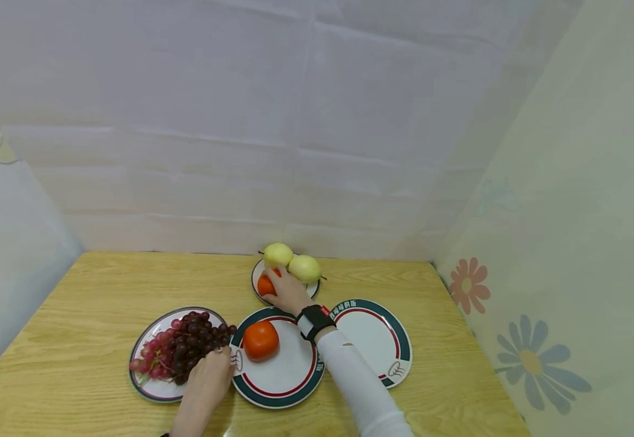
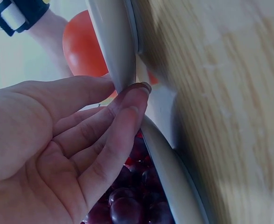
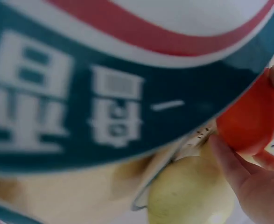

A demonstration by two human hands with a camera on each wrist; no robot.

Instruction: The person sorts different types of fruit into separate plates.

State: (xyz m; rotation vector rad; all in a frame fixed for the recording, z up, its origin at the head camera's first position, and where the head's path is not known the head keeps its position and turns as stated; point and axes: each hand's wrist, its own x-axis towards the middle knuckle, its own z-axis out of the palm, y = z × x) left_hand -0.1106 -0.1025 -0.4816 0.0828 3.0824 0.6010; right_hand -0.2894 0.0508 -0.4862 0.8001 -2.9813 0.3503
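My left hand [image 1: 207, 376] pinches the left rim of the green-banded middle plate [image 1: 295, 367], thumb on one side and fingertips on the other in the left wrist view. A red tomato [image 1: 261, 340] sits on that plate's left part. Reaching over the plate's back right, my right hand [image 1: 288, 292] grips another tomato [image 3: 256, 116] at the small back plate [image 1: 255, 280]. Two yellow-green pears, a rear one [image 1: 278, 254] and a right one [image 1: 306, 268], lie beside it. The hand partly hides this tomato in the head view.
Left of the middle plate, a plate [image 1: 150, 393] carries dark and red grapes [image 1: 193, 340], close to my left hand. Another green-banded plate [image 1: 368, 337] lies under and beside my right forearm. A pale cloth wall [image 1: 295, 152] stands behind the wooden table [image 1: 76, 340].
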